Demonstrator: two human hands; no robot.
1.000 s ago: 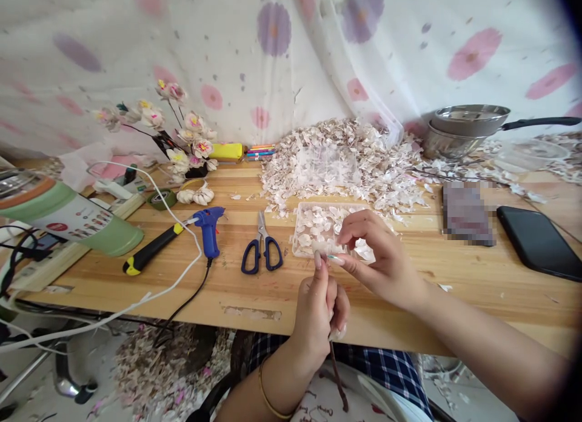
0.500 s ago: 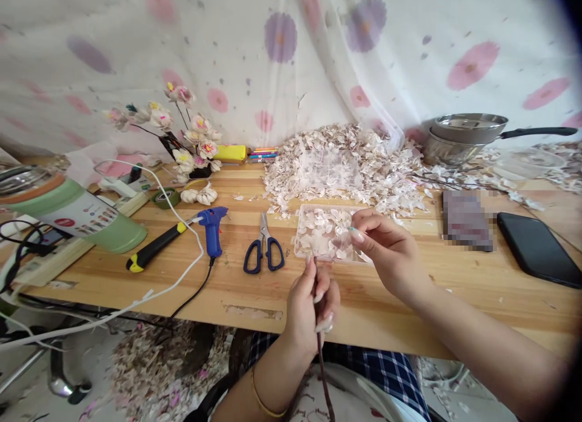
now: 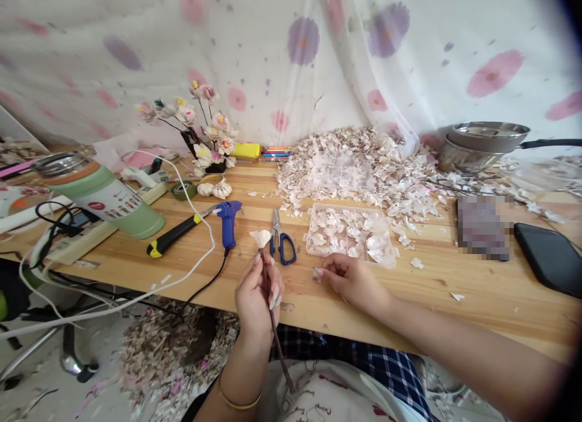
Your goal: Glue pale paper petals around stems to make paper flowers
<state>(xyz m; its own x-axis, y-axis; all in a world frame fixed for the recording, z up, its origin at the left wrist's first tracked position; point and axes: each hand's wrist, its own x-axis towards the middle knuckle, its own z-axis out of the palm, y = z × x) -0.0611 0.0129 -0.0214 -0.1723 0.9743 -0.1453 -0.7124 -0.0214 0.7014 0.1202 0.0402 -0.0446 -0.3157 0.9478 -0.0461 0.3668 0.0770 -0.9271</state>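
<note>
My left hand [image 3: 258, 288] is wrapped round a thin brown stem [image 3: 280, 352] that slants down toward my lap. A small white flower head [image 3: 260, 237] tops the stem, just above my fingertips. My right hand [image 3: 352, 282] is over the table's near part, thumb and fingertips pinched together; what they hold, if anything, is too small to make out. Behind it lies a clear divided plastic box [image 3: 311, 250] with loose white petals [image 3: 359, 228] in it. Scissors [image 3: 285, 246] with dark blue handles lie beside the flower head. A blue glue gun [image 3: 227, 223] stands to the left.
A utility knife [image 3: 175, 235], green tape roll [image 3: 183, 190] and garlic bulbs [image 3: 222, 189] are at left, near a green tumbler [image 3: 120, 207]. White cables cross there. A petal heap [image 3: 400, 167] lies behind the box. A phone [image 3: 548, 258] and metal pans [image 3: 477, 146] are at right.
My view has turned left. My left hand has moved left with the stem, away from the box. My right hand has come down from over the box to in front of it.
</note>
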